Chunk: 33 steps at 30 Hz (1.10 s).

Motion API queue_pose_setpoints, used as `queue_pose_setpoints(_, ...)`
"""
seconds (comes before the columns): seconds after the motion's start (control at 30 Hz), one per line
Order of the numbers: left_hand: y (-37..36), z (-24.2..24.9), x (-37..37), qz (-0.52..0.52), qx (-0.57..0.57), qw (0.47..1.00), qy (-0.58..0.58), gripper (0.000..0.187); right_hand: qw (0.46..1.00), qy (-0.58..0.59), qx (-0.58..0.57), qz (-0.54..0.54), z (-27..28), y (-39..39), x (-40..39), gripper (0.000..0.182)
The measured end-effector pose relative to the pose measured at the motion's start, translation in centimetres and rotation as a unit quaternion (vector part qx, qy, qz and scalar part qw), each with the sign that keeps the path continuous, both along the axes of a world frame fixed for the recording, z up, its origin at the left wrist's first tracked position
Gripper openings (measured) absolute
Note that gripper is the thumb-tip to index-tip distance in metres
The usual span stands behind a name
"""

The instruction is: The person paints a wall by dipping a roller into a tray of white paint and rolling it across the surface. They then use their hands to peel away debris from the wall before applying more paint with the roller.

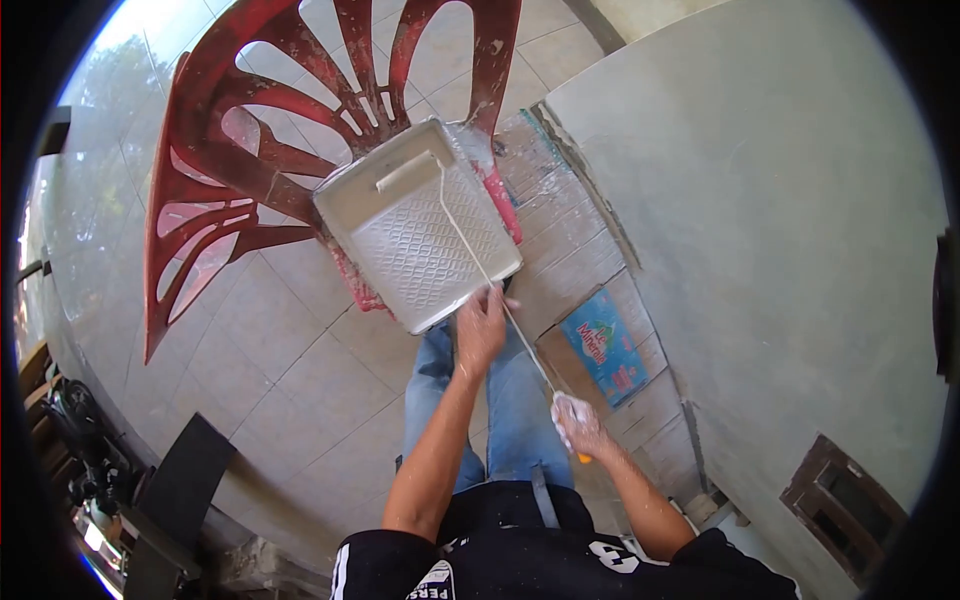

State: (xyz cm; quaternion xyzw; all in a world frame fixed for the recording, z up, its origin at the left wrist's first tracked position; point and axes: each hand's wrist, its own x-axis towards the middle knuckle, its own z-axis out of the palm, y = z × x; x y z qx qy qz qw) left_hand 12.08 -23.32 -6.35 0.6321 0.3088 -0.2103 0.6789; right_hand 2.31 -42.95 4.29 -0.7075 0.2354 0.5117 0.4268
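The roller (407, 173) lies in the deep far end of the tray (430, 250), its sleeve in the whitish paint. The tray sits on the red chair (205, 95), ahead of your legs. To load the sleeve well, roll it lightly through the paint, then draw it over the ridged slope to shed the excess. Apply even pressure; a hard push may slop paint over the rim or shift the tray on its seat. Keep the rod (465, 240) clear of the paint where practicable.

Close your right hand (578, 425) firmly, as it is now, around the handle, whose orange end (584, 457) shows below your palm. White smears coat these fingers; wipe them if the grip feels slick. Your left hand (482, 328) is at the tray's near edge, beside the rod; whether it grasps rod or rim cannot be determined. Your left arm reaches forward, slightly bent; your right elbow is out to the side, with the forearm angled inward.
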Motion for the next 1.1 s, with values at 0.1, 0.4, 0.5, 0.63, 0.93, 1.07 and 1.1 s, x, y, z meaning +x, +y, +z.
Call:
queue_pose_setpoints(0.1, 2.8, -3.7, 1.7, 0.007, 0.020, 0.999, -0.029, 0.038, 0.999, 0.046, -0.002, -0.025, -1.8, 3.5, 2.5, 0.052)
queue_pose_setpoints(0.4, 6.4, -7.2, -0.8, 0.033, -0.068, 0.996, 0.037, 0.032, 0.997, 0.062, 0.009, -0.043, -3.8, 7.4, 0.6, 0.057)
queue_pose_setpoints(0.5, 5.4, -5.5, -2.0, 0.027, -0.089, 0.994, 0.053, 0.033, 0.993, 0.092, 0.014, -0.067, -2.7, 6.2, -0.5, 0.056)
queue_pose_setpoints(0.63, 5.5, -5.3, -2.0, 0.058, -0.065, 0.996, 0.027, 0.031, 0.993, 0.086, 0.031, -0.073, -1.2, 7.0, 0.9, 0.055)
queue_pose_setpoints(0.93, 7.5, -5.4, -1.8, 0.022, -0.108, 0.992, 0.068, 0.033, 0.989, 0.113, 0.037, -0.088, -0.4, 7.9, 1.0, 0.055)
queue_pose_setpoints(1.07, 5.5, -4.4, -3.9, 0.043, -0.139, 0.987, 0.069, 0.035, 0.991, 0.107, 0.028, -0.070, 1.1, 6.2, -0.8, 0.056)
queue_pose_setpoints(1.1, 5.2, -4.2, -4.2, 0.039, -0.129, 0.989, 0.065, 0.034, 0.991, 0.111, 0.025, -0.071, 1.3, 5.8, -1.3, 0.056)
